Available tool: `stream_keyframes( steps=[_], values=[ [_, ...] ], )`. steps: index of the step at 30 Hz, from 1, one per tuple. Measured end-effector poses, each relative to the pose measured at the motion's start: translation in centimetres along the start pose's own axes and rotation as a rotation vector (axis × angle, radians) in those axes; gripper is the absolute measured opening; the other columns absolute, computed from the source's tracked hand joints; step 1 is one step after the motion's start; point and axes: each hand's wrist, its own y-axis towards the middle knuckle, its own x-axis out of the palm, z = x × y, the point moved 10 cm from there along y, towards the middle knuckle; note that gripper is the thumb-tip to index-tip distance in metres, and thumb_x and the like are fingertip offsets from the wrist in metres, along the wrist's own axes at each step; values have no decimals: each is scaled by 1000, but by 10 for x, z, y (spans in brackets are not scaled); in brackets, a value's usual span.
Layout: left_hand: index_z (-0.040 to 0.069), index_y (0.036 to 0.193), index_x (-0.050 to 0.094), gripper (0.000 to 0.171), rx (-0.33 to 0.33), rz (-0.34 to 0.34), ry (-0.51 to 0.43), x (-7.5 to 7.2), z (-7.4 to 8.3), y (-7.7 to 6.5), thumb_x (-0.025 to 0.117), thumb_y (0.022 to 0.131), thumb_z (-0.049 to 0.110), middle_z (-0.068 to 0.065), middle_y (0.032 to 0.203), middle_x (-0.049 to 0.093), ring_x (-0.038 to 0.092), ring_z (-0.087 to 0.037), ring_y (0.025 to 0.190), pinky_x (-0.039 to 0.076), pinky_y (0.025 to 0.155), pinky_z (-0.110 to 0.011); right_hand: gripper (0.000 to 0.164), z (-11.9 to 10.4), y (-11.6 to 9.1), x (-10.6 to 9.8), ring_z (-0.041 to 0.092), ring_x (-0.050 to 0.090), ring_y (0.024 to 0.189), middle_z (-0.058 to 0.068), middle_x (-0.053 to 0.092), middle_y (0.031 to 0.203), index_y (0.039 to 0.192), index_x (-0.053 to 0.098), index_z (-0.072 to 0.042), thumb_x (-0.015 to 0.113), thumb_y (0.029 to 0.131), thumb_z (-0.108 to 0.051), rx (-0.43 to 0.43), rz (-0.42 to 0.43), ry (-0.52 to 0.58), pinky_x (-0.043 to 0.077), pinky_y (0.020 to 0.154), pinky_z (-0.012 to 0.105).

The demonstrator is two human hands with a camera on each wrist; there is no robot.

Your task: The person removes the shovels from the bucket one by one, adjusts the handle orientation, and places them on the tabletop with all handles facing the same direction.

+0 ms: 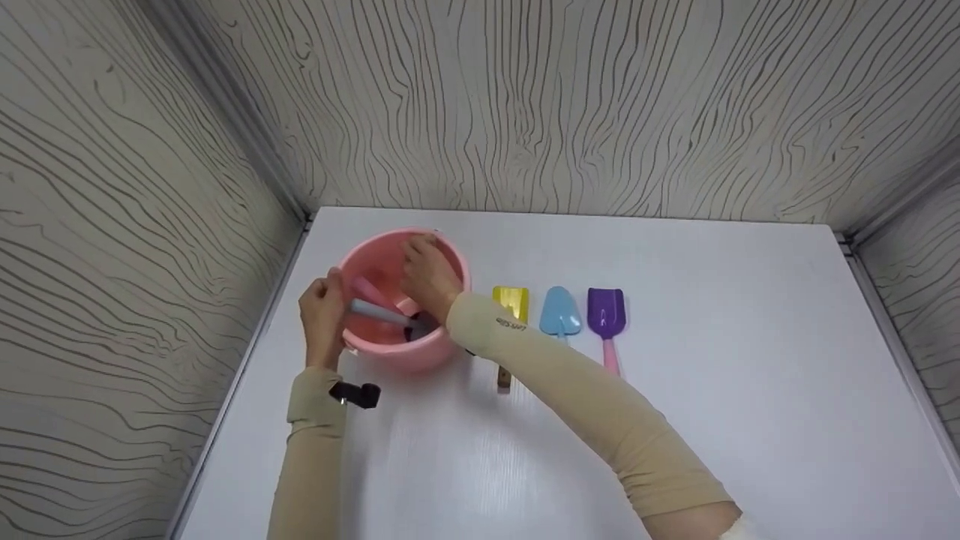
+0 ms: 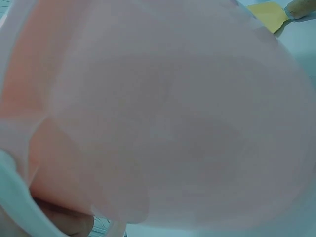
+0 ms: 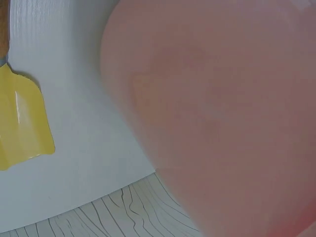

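A pink bucket [image 1: 401, 360] stands at the left of the white table, its outer wall filling much of both wrist views. My left hand [image 1: 322, 315] grips its left rim. My right hand [image 1: 429, 274] reaches over the right rim, fingers bent inside near the far wall; I cannot tell whether it holds anything. Inside lie a small shovel with a light blue handle [image 1: 379, 313] and dark blade [image 1: 422, 325], and a pink handle [image 1: 369, 291] whose far end is hidden. Right of the bucket lies a yellow shovel [image 3: 22, 118] with a wooden handle, partly under my right forearm.
Beyond the yellow shovel lie a light blue trowel [image 1: 560, 311] and a purple shovel [image 1: 606, 311] with a pink handle, side by side. Wood-patterned walls [image 1: 525, 112] close off the table's back and sides.
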Motion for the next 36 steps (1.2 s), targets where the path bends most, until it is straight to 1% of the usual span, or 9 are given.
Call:
stream_keyframes(
  steps=[6,11,15,18,20,25,27,30,36],
  values=[
    [8,93,56,44,-23,-18,-21,1,1,-2,48,112,47,-3,88,50,51,-18,82,47,66,-31,14,6,-3,-1,26,55,112,2,70,113,118,73,-16,67,106,-17,6,-31,8,35,111,46],
    [9,90,54,44,2,-5,-44,0,6,-2,50,111,47,-1,85,49,49,-17,78,45,63,-29,21,15,-4,-7,26,62,116,4,74,121,125,74,-14,66,106,-14,18,-28,9,35,118,47],
    [11,87,52,43,28,-6,-47,1,7,-1,50,111,45,-1,82,47,47,-16,74,42,59,-27,28,21,-6,-10,25,64,124,4,74,132,133,72,-15,59,109,-11,25,-33,3,34,123,47],
    [11,87,53,43,19,-11,-30,1,4,-1,49,112,45,-1,83,48,48,-16,75,42,59,-26,32,23,-9,-10,26,64,131,7,71,140,139,70,-13,56,110,-10,16,-40,32,33,125,47],
    [11,89,54,43,2,-16,-18,0,2,-1,48,112,46,-1,85,49,49,-16,76,43,60,-27,32,25,-10,-11,25,64,132,6,71,140,138,71,-14,56,110,-9,21,-43,84,34,125,47],
    [10,95,56,43,-17,-24,-6,1,0,-2,47,112,48,-2,88,50,50,-16,79,45,61,-27,31,41,-13,-16,25,67,126,3,73,134,133,74,-17,53,112,-9,81,-15,198,41,116,43],
    [9,95,57,43,-14,-20,-10,1,1,-2,47,112,48,-2,88,50,50,-16,79,45,62,-27,32,47,-14,-19,26,67,125,4,73,133,133,74,-15,50,113,-9,96,2,218,42,113,43],
    [8,95,57,44,-3,-21,-18,1,2,-2,47,112,47,-2,87,50,50,-16,78,44,62,-27,32,53,-16,-19,27,66,125,5,72,134,135,72,-13,48,114,-10,100,0,233,43,113,42],
    [9,94,56,44,-4,-26,-21,1,0,-3,46,112,48,-2,86,50,50,-16,77,45,62,-27,19,65,-22,-18,21,67,110,0,73,119,123,73,-19,60,110,-15,129,43,279,49,102,36]
  ],
)
